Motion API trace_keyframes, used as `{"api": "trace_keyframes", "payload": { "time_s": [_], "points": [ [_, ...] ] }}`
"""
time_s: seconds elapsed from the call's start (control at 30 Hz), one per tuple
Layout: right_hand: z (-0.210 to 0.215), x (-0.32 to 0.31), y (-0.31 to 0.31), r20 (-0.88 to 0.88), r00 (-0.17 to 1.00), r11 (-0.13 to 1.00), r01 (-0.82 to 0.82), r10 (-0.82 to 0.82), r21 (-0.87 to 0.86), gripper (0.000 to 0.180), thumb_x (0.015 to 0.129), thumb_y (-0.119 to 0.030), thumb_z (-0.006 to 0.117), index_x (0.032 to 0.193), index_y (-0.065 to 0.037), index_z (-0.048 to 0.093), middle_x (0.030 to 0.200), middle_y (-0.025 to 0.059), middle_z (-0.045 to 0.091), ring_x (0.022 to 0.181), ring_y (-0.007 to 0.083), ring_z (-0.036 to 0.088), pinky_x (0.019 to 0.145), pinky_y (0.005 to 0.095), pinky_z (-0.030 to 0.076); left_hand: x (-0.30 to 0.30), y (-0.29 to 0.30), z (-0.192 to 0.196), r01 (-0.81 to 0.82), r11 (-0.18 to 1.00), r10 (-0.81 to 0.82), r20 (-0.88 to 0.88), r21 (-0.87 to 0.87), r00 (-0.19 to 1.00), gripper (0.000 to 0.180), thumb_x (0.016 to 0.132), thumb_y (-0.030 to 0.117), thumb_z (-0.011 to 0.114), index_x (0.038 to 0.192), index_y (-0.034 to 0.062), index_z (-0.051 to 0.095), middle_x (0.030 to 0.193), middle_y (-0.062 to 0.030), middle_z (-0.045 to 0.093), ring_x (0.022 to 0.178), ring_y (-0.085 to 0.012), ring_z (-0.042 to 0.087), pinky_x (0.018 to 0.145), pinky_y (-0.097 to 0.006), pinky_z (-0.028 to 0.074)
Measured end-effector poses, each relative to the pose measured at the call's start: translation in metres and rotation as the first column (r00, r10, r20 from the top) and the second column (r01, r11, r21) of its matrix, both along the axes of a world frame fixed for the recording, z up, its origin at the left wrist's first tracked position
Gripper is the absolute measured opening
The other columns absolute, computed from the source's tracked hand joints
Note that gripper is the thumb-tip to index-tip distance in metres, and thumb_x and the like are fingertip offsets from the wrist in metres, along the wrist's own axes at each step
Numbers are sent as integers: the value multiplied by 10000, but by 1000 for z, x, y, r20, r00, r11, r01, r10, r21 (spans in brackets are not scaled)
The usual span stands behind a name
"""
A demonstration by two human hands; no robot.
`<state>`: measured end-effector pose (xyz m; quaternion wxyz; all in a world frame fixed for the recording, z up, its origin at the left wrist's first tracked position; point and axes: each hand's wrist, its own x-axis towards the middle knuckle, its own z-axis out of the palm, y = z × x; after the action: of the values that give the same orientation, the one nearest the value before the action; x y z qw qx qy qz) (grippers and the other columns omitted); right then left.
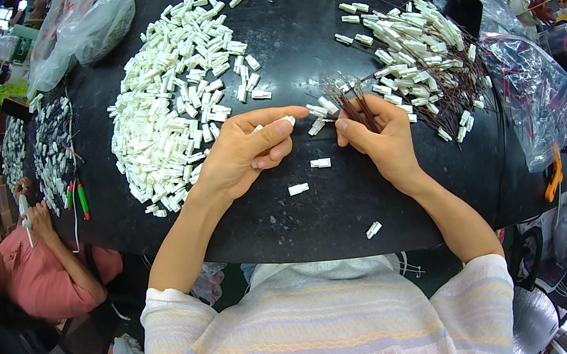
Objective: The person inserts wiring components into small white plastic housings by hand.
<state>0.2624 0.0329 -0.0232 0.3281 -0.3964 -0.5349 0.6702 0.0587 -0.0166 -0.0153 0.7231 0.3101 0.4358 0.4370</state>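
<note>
My left hand [247,149] is closed, pinching a small white plastic connector housing [289,121] between thumb and forefinger. Across from it, my right hand [388,139] grips a bundle of thin brown wires [359,114], whose ends fan out above the fingers. A few white housings lie at the tips of the right fingers, close to the wires. To the left spreads a big heap of loose white housings [158,108]. On the right is a pile of housings with brown wires attached [418,49]. Single housings [321,163] lie on the black table [262,231] below my hands.
Clear plastic bags [93,37] rest at the far left, and another clear bag [533,98] hangs over the right edge. Orange-handled scissors [554,175] are at that edge. Co-workers sit on both sides; the left one wears a pink top [51,275].
</note>
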Motion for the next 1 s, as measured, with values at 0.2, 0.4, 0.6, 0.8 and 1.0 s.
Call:
{"api": "trace_keyframes", "payload": {
  "time_s": [0.2, 0.4, 0.6, 0.8, 1.0],
  "points": [
    [-5, -2, -4, 36, 999, 990, 9, -15, 143, 104, 756, -46, 604, 788, 40, 556, 674, 41, 582, 623, 60, 544, 554, 194, 420, 10, 1, 2, -12, 995, 23, 113, -99, 993, 265, 855, 86, 521, 1069, -70, 522, 635, -22, 481, 496, -32, 389, 408, -141, 273],
    [-5, -3, -4, 112, 994, 985, -3, -17, 171, 95, 743, -48, 601, 742, 33, 553, 630, 27, 568, 604, 48, 532, 519, 194, 408, 9, -2, -1, -4, 1000, 3, 83, 12, 997, 168, 846, 65, 522, 971, -47, 509, 668, -56, 505, 525, -51, 426, 409, -147, 282],
    [-12, 0, -3, 134, 991, 977, -7, -22, 215, 97, 723, -55, 606, 725, 26, 552, 591, 1, 525, 533, 29, 430, 467, 199, 346, 10, -2, -1, -18, 1000, 18, 44, 2, 999, 148, 823, 66, 563, 932, -25, 522, 727, -64, 531, 540, -59, 441, 415, -147, 276],
    [-4, -3, -8, 244, 970, 929, -96, 7, 356, 115, 715, -45, 610, 799, 26, 578, 588, 17, 528, 521, 31, 430, 457, 202, 343, 17, -6, 3, -8, 991, 47, -289, 134, 956, 129, 801, 38, 582, 894, -52, 589, 700, -51, 569, 563, -42, 461, 468, -159, 344],
    [-3, -5, -7, 207, 977, 911, -120, 39, 395, 116, 738, -35, 611, 828, 28, 577, 627, 29, 563, 567, 42, 508, 495, 200, 391, 19, -9, -2, -3, 985, 43, -233, 173, 972, 144, 803, 32, 579, 917, -55, 591, 714, -49, 577, 548, -47, 449, 471, -167, 348]
  ]
}}
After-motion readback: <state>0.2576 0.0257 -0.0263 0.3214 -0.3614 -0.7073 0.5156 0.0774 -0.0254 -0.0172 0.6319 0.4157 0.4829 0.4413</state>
